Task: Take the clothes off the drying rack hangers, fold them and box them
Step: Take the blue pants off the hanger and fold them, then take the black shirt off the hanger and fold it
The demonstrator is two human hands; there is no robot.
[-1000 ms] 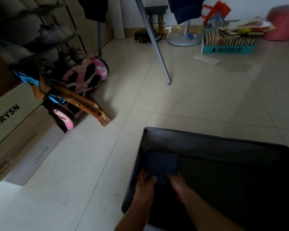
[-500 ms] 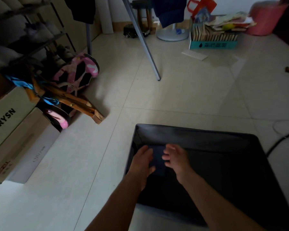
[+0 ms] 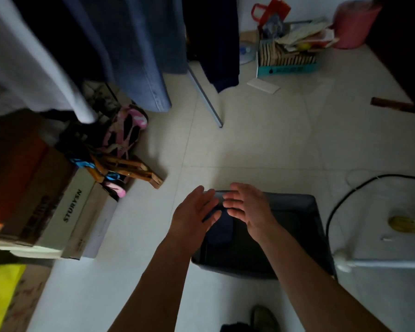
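Note:
A dark fabric box (image 3: 309,207) stands on the pale tiled floor in front of me. A folded dark blue garment (image 3: 219,230) lies inside it at the left end. My left hand (image 3: 193,215) and my right hand (image 3: 248,207) hover above the box with fingers spread, holding nothing. Clothes hang from the rack at the top: a white garment (image 3: 29,68), blue jeans (image 3: 139,56) and a dark navy garment (image 3: 216,39). A grey rack leg (image 3: 206,99) slants down to the floor.
Cardboard boxes (image 3: 65,207) are stacked at the left, with a pink and black bag (image 3: 127,125) and wooden hangers (image 3: 130,168) beside them. A teal box of books (image 3: 288,61) and a pink bucket (image 3: 355,25) stand far right. A black cable (image 3: 345,197) curves right of the box.
Both hands have let go of the folded blue garment and lifted out of the box with fingers spread. My head has risen, so the hanging clothes now fill the top left.

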